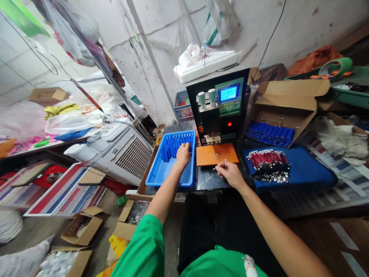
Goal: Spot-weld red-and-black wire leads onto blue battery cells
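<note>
My left hand (pixel 183 154) reaches into a blue plastic tray (pixel 155 177), its fingers closed around the top of a blue battery cell among many upright blue battery cells (pixel 172 145). The cell it grips is mostly hidden by the fingers. Just in front of an orange plate (pixel 206 156), my right hand (pixel 229 172) is closed in a pinch. Small, shiny bits show at its fingertips, too small to name. Above the plate are the electrode tips (pixel 213 139) of a black spot welding machine (pixel 210 121) with a lit blue screen.
On a blue surface (pixel 311 171) at the right lies a bundle of red and black wire leads (pixel 268 163). Behind it, an open cardboard box (pixel 302 102) holds blue cells. A grey air cooler (pixel 129 154) stands left of the tray. Cardboard boxes (pixel 83 227) crowd the floor.
</note>
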### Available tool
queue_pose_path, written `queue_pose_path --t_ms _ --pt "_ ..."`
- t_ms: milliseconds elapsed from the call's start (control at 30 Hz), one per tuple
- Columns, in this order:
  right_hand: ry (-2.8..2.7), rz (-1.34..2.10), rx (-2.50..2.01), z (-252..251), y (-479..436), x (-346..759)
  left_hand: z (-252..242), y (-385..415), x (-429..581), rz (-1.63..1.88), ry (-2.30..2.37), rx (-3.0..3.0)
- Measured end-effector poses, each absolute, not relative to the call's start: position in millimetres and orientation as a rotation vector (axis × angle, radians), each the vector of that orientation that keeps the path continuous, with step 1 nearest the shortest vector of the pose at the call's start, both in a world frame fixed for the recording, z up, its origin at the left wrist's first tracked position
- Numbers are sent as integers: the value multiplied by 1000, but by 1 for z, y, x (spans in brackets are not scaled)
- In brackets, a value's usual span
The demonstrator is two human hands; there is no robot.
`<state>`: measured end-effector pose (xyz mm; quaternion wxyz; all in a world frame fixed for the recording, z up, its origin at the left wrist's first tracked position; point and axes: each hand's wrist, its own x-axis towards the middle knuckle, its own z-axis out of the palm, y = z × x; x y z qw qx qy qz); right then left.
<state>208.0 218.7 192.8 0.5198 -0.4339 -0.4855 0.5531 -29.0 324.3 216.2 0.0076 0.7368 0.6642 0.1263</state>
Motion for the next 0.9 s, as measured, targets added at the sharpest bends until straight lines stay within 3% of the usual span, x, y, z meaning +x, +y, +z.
queue_pose_path --t_ms 167,400,533,733,900 --pt "-1115 1306 -1038 195 215 211 216 315 -35 754 1934 2042" --pt "-997 1177 -1052 194 225 227 239 301 -11 1548 1628 1680" --pt "-915 1107 -1042 197 236 233 226 296 34 1450 1327 1642" --pt "-928 1037 -1096 197 245 245 208 299 65 1182 1297 1618" --pt "-962 996 -1110 199 262 246 209 300 71 1157 1296 1662"
